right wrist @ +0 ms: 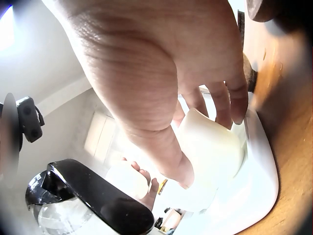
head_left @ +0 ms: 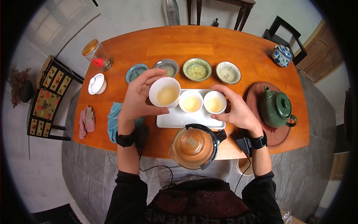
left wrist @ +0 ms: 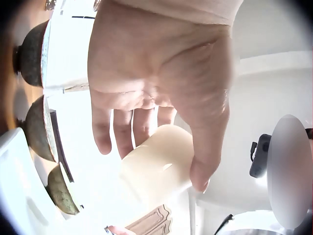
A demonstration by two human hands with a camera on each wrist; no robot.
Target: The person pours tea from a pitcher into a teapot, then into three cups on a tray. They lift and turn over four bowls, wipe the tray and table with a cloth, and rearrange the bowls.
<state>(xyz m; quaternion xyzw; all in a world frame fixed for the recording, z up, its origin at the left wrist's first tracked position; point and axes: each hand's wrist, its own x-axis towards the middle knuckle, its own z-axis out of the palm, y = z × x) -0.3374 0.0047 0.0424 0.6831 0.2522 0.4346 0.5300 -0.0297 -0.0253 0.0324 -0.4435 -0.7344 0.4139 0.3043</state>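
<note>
Right, both hands are at work over the near half of the tabletop [head_left: 149,48], about midway between its ends. The left hand [head_left: 137,96] has the left cup [head_left: 162,83] up in the air by the left end of the tray [head_left: 169,121], its grip a pinch between thumb and fingers. The right hand [head_left: 241,110] has thumb and fingers around the right cup [head_left: 215,95] at the tray's other end; whether that one is lifted, I can't tell. Between them stands the middle cup [head_left: 191,95], and pale tea [head_left: 191,105] shows in all three. That's the danger: tip the left cup and it spills over the tray; loosen that pinch and the smooth wall could slide free; swing either hand inward and the middle cup could go over. Watch the pitcher [head_left: 191,149] too, right at the near edge: a low sweep of a hand, or a snag on the black cord [head_left: 156,166], might drag it off. Safer, surely, are the four bowls [head_left: 197,59] towards the far edge.
</note>
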